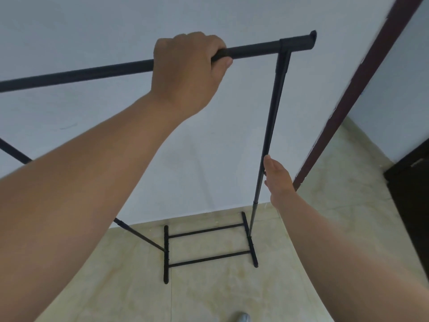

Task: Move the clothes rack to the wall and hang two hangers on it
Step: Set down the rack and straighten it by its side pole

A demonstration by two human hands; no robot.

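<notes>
A black metal clothes rack stands on the tiled floor close to a white wall. My left hand is closed around its top bar, right of the bar's middle. My right hand is beside the rack's right upright pole, fingers extended and touching or nearly touching it, not wrapped around it. The rack's base, with two cross rods between two feet, rests on the floor near the wall. No hangers are in view, and the top bar carries nothing.
A dark brown door frame runs down the right side, with a doorway beyond it. A dark piece of furniture stands at the far right. The tip of a shoe shows at the bottom edge. The floor is beige tile.
</notes>
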